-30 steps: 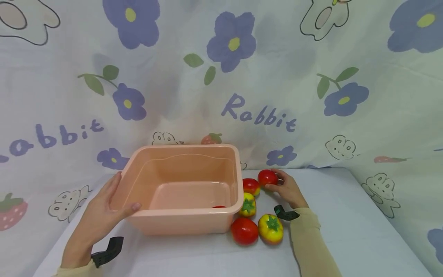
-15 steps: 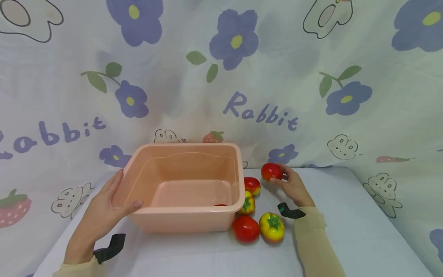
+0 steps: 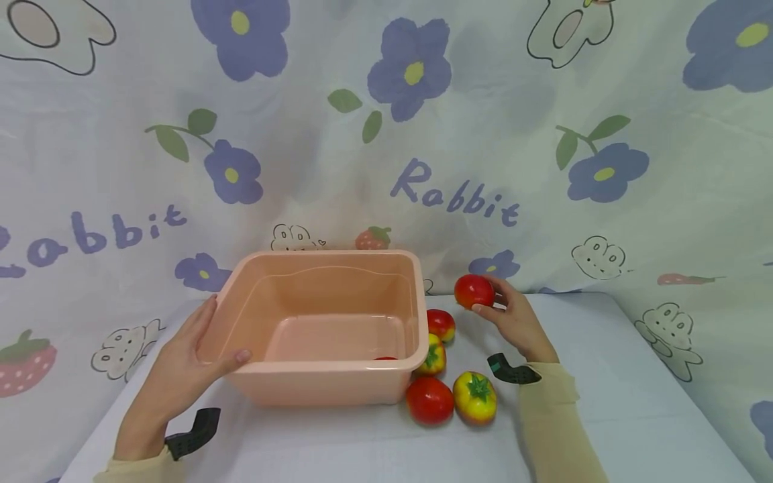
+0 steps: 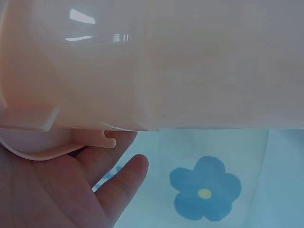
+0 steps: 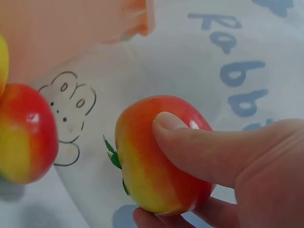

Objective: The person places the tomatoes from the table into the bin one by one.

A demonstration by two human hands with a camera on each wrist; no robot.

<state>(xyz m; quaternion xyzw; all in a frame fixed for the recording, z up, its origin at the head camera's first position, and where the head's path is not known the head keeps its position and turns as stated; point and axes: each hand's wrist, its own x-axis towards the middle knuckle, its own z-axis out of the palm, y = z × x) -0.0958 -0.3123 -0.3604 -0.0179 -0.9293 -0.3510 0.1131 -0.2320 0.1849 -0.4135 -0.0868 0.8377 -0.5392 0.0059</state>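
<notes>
In the head view my left hand (image 3: 175, 369) holds the left front corner of a pink plastic tub (image 3: 326, 386), thumb over the rim. The left wrist view shows the fingers (image 4: 124, 183) of that hand by the tub's outer wall (image 4: 199, 71). To the right of the tub, my right hand (image 3: 519, 322) grips a red tomato (image 3: 474, 291) above the table. The right wrist view shows this tomato (image 5: 156, 156) as red and yellow with a green stem end, the thumb across its side. A sliver of something red (image 3: 385, 358) shows inside the tub.
Against the tub's right side lie a red-yellow tomato (image 3: 441, 325) and a yellow one with a green top (image 3: 433, 355). Nearer the front are a red tomato (image 3: 430, 401) and a yellow tomato (image 3: 475, 398). A printed cloth (image 3: 338, 168) hangs behind the white table (image 3: 628, 402).
My right hand has lifted the tomato off the table, upward and slightly to the right, away from the other tomatoes. My left hand stays at the tub's rim. The head view has shifted slightly.
</notes>
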